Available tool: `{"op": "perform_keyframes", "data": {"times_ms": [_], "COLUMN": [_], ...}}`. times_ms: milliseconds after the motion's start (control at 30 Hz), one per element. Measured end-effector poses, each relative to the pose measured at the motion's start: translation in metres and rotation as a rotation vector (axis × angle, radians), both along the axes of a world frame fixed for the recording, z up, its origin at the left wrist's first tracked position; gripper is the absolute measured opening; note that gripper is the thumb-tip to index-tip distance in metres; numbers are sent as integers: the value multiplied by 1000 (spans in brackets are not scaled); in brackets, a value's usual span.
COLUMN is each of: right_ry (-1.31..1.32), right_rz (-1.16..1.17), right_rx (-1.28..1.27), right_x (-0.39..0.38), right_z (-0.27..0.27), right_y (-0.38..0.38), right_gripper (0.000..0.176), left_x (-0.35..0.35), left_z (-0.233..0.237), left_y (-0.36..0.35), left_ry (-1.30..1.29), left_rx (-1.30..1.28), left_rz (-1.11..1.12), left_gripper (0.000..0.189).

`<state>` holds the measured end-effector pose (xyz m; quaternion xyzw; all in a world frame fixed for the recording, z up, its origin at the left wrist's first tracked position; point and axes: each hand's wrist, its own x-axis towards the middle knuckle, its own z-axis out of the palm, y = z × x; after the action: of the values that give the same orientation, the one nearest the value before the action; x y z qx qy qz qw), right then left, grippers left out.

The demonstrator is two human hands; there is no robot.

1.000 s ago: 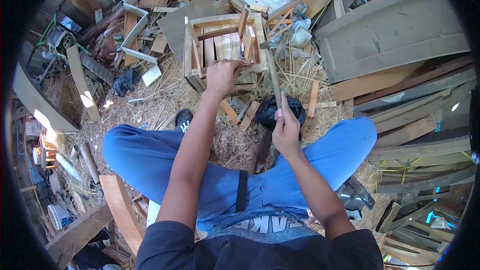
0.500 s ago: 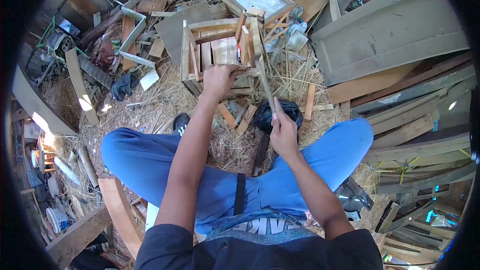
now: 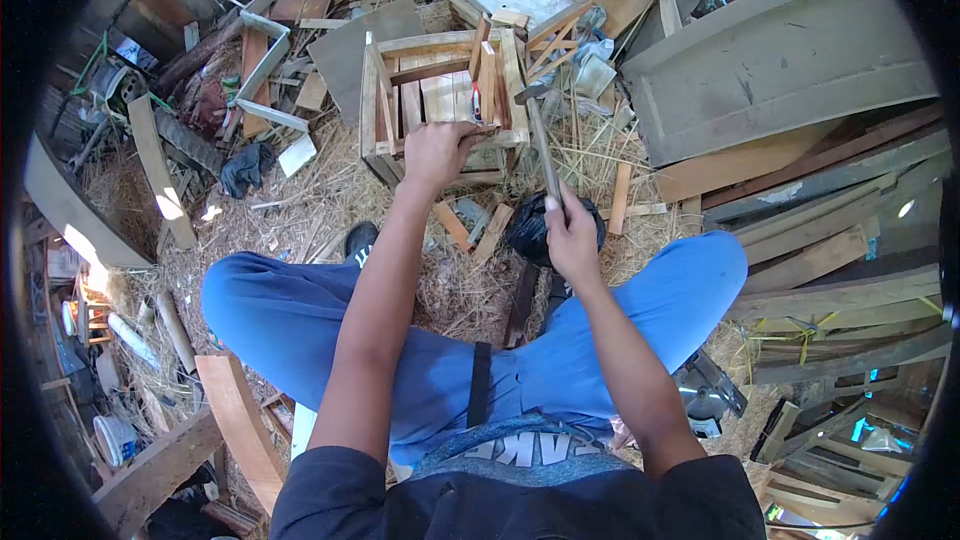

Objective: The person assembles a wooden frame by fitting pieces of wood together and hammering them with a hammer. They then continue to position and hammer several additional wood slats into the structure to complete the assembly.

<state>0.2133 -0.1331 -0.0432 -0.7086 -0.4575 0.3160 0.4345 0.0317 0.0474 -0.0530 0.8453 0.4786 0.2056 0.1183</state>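
My right hand (image 3: 573, 238) is wrapped round the handle of a hammer (image 3: 541, 145), its head raised near the right corner of a wooden frame (image 3: 447, 44). My left hand (image 3: 434, 154) is closed at the frame's near edge. A thin, dark piece shows by its fingertips, too small to name. Inside the frame, a red-handled tool (image 3: 476, 100) rests close to an upright wooden strip (image 3: 488, 70). The box-like frame stands on the straw-covered ground, with slats across its inside.
A black plastic bag (image 3: 528, 238) and wood offcuts (image 3: 492, 232) lie between my legs and the frame. Large panels (image 3: 780, 70) lean at the right above stacked boards. Scrap wood is heaped behind the frame. A circular saw (image 3: 708, 395) sits beside my right thigh.
The hammer has shifted, its head now tilted outward to the right of the frame's corner. My right hand has moved slightly right. The left hand stays at the frame's near edge.
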Motion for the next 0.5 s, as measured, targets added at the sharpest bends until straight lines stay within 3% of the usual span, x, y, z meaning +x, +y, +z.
{"op": "perform_keyframes", "data": {"times_ms": [100, 167, 333, 400, 500], "right_ry": [176, 86, 4, 16, -22], "right_rz": [-18, -54, -113, -37, -53], "right_rx": [28, -103, 20, 38, 94], "right_x": [9, 12, 16, 15, 13], "right_z": [-12, 0, -8, -4, -56], "right_y": [29, 49, 113, 133, 157], "right_gripper": [37, 29, 31, 33, 34], "left_x": [0, 0, 0, 0, -3], "left_z": [-4, -3, -4, -8, -8], "left_y": [1, 0, 1, 3, 4], "left_ry": [-2, -19, -58, -37, -48], "left_rx": [26, 27, -6, -12, -23], "left_rz": [-2, -10, -22, -1, -27], "left_gripper": [19, 18, 18, 19, 19]}}
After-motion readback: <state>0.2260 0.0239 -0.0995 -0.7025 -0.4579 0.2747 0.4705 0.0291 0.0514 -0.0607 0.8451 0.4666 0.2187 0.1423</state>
